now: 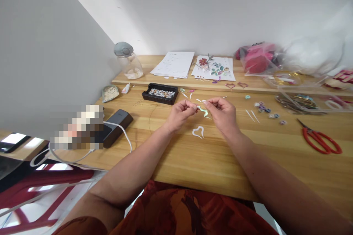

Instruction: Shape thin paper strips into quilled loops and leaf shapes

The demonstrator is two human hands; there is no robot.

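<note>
My left hand point(182, 114) pinches the left end of a small pale-green and white curved strip point(203, 111) above the wooden table. Close to its other side, my right hand point(222, 113) has thumb and forefinger pressed together near the strip's upper edge; what lies between these fingertips is too small to make out. A white heart-shaped outline point(198, 132) lies on the table just below the hands. Small white and coloured pieces lie behind them, beside a black tray of beads point(160, 93).
Red-handled scissors point(321, 141), thread spools point(261, 107) and two white sticks point(252, 115) lie to the right. A clear bottle point(129, 62), papers point(175, 64) and plastic bags stand or lie on the raised back shelf. A dark device with a white cable is at left.
</note>
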